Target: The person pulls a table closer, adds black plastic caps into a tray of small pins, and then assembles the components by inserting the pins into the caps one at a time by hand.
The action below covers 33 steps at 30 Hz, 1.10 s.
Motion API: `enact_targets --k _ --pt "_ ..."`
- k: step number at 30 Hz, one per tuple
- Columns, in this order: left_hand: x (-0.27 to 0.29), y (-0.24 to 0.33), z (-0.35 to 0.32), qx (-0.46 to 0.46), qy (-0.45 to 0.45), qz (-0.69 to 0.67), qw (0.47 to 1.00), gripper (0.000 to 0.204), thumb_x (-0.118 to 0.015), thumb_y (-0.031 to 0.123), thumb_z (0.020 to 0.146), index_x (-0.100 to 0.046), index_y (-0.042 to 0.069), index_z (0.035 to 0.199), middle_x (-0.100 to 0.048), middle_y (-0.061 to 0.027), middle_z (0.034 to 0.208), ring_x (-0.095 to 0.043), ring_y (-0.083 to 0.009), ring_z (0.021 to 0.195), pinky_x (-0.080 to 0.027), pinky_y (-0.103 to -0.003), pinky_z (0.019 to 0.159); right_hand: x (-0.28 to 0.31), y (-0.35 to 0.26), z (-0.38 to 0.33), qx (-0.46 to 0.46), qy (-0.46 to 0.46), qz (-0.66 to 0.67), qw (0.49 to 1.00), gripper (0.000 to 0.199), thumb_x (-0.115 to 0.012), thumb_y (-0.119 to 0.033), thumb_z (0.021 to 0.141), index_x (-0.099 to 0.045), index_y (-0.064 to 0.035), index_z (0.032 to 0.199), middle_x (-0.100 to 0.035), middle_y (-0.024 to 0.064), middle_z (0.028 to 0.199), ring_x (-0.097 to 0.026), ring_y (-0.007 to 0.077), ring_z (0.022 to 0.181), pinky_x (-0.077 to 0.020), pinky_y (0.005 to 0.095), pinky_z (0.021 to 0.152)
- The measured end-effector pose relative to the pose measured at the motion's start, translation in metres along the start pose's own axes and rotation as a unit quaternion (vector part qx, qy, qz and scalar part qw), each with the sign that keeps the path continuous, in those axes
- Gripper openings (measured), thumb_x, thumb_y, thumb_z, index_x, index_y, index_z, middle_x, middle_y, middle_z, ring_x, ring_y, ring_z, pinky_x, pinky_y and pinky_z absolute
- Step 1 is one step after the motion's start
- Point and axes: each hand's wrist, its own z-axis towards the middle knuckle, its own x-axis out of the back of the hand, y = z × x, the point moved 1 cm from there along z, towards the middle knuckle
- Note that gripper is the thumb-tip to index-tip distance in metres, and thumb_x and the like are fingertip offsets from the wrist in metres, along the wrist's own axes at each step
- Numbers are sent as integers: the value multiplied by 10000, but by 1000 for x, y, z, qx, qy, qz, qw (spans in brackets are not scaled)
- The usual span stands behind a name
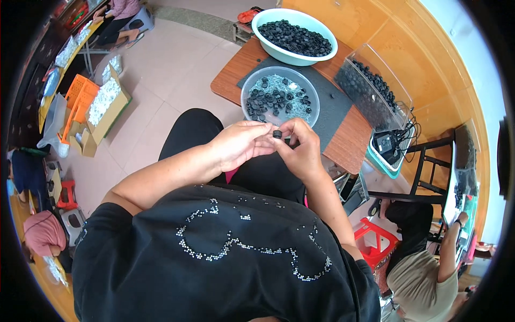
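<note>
Head view, looking down over a black top with silver studs: the person's left hand [237, 144] and right hand [302, 147] meet in front of the chest, above the lap and just short of the near edge of a wooden table [230, 75]. Between them sits a small black ring-shaped part [277, 134], pinched by the fingertips of both hands, which are closed together on it. The part is tiny here, so its facing is uncertain; it seems to show a round face upward toward the camera, and being round and squat it has no clear long axis. Just beyond the hands, on a dark grey mat [335, 104], a clear round bowl [280, 96] holds a scatter of similar black parts with pale bits among them, partly filled. Farther back, a pale green basin [294, 37] is heaped with many more black parts, and a clear bin [375, 88] at the table's right side holds another lot. Judging by these full containers, the work looks far from finished, with one piece in hand and a great many left.
</note>
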Motion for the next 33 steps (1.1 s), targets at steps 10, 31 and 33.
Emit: enact_targets --k 10,31,33 --pt "4 6 2 6 29 61 998 305 -446 171 936 -520 -6 1172 -618 -91 956 -605 -143 859 -493 -269 790 1 11 -4 -69 6 351 934 231 -635 99 755 -526 -10 926 -545 44 936 -510 66 735 -450 188 623" --pt "8 2 6 -9 12 36 999 230 -549 124 892 -574 -6 1080 -614 -78 942 -591 -124 863 -478 -235 789 -3 3 -2 17 20 50 998 260 -703 15 684 -652 -49 931 -590 53 811 -580 123 720 -429 217 521" --pt "9 1 6 -11 14 41 999 223 -548 120 892 -575 -9 1071 -614 -84 938 -592 -128 857 -481 -237 787 -3 2 -3 32 21 23 999 269 -685 12 691 -652 -49 951 -596 59 816 -584 137 715 -437 225 526"
